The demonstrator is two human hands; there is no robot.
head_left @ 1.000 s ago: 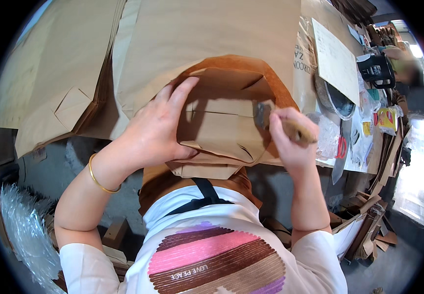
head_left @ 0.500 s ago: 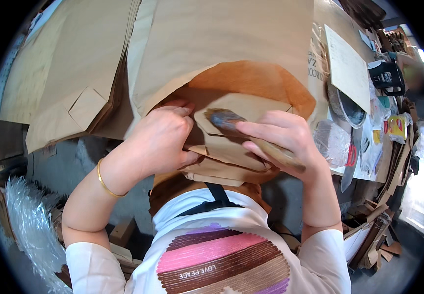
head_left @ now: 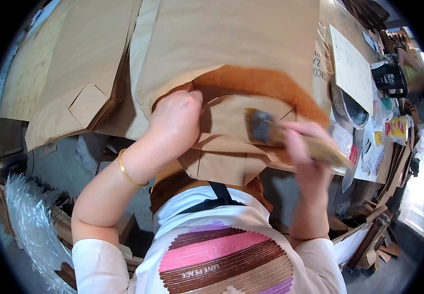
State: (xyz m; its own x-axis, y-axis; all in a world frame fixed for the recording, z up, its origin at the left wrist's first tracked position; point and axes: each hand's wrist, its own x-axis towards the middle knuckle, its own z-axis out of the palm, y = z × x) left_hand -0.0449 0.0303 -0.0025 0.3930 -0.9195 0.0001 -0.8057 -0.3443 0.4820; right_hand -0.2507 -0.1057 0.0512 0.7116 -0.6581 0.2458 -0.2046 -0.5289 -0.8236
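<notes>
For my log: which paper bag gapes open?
The middle bag, touched by the left hand; the top bag on the left stack has its end folded flat.

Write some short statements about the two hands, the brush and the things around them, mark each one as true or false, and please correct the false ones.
1. The right hand holds a brush. True.
2. The bristles of the brush point to the right. False: the bristles point to the left.
3. The left hand is at the open end of a brown paper bag. True.
4. The gold bangle is on the right arm. False: the gold bangle is on the left arm.
5. A white sheet lies to the right of the brown paper bag. True.
</notes>
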